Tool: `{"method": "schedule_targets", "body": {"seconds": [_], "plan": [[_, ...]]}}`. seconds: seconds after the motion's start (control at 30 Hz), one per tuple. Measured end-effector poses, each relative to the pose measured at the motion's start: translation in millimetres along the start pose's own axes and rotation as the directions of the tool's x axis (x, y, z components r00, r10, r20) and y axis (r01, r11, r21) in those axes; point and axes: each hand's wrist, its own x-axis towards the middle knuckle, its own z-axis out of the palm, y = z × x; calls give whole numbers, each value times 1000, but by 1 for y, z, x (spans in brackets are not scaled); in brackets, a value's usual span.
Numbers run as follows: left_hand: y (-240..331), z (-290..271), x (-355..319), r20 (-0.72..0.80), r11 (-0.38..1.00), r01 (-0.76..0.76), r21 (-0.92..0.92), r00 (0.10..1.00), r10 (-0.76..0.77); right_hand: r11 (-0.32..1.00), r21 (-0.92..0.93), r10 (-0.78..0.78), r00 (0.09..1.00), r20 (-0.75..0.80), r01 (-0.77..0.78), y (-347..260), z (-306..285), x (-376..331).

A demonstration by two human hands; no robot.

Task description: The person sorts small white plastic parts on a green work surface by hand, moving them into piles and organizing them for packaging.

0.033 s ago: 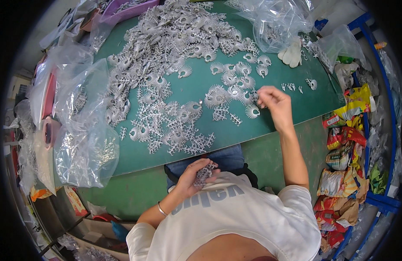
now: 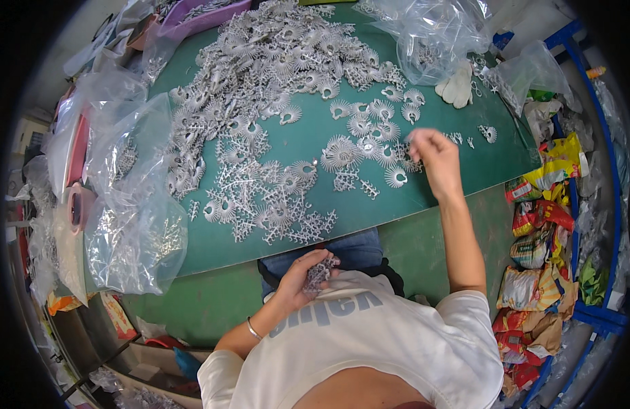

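Note:
Close to my body, just off the table's near edge, my left hand [image 2: 298, 278] is closed around a clump of small grey branched metal pieces [image 2: 320, 274]. My right hand [image 2: 434, 153] hovers over the right part of the table, its thumb and fingers pinched together. What lies between those fingertips is too small to make out. Beside it on the left is a loose group of grey fan-shaped pieces [image 2: 359, 126], with a single fan piece [image 2: 395, 176] just below. A few tiny branched pieces [image 2: 455, 138] lie to its right, partly hidden by the hand.
A large heap of grey pieces [image 2: 281, 51] covers the far middle of the green table [image 2: 356, 204]. Branched pieces [image 2: 260, 198] spread nearer. Clear plastic bags [image 2: 134, 232] hang at the left edge. A white glove [image 2: 456, 87] lies far right. Packed blue shelving [image 2: 594, 312] stands right.
My right hand has shifted slightly up and to the right, with its fingers still pinched. The left hand keeps its place, its clump turned a little.

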Motion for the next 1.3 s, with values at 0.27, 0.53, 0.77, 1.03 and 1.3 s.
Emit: {"method": "schedule_targets", "body": {"seconds": [0.27,0.53,0.77,1.03,1.3], "plan": [[3,-5,1,147,999,-2,-43,989,9,697,715,112,974,-196,64,-6,-29,171],[11,1,-5,73,995,-62,-73,995,67,976,-207,-70,997,-19,64,11,-11,79],[15,4,-8,111,987,-55,-152,991,72,838,-477,-203,963,176,264,7,-3,54],[25,23,-8,86,995,-75,-61,993,80,510,-746,-706,704,-78,428,-6,-25,154],[36,47,13,107,987,-121,-103,986,132,38,-984,-620,776,112,172,6,-38,222]]}}
